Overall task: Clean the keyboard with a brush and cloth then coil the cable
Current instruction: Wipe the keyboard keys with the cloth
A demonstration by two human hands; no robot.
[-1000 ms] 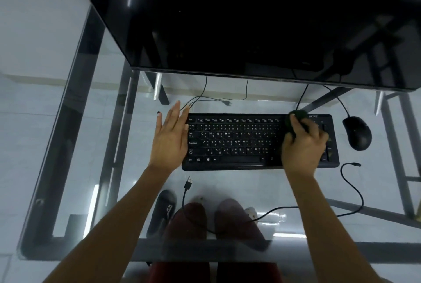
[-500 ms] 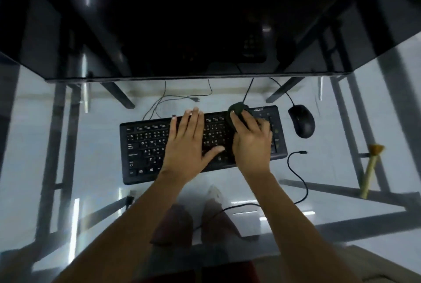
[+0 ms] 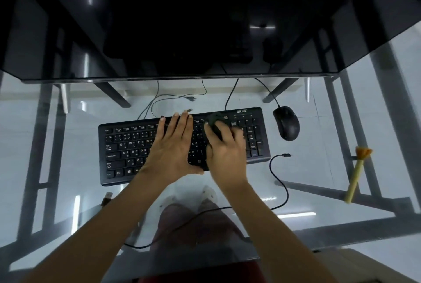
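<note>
Computer workstation, home or office: glass desk (image 3: 68, 146), black keyboard (image 3: 127, 146), mouse (image 3: 286, 123), dark monitor (image 3: 182, 20), tiled floor below.

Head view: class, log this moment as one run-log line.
left hand: flat on black keyboard | right hand: pressing dark cloth on keys | yellow brush: lying unused

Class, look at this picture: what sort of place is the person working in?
Probably a home or office computer desk: a black Acer keyboard and black computer mouse sit on a clear glass tabletop under a dark monitor.
</note>
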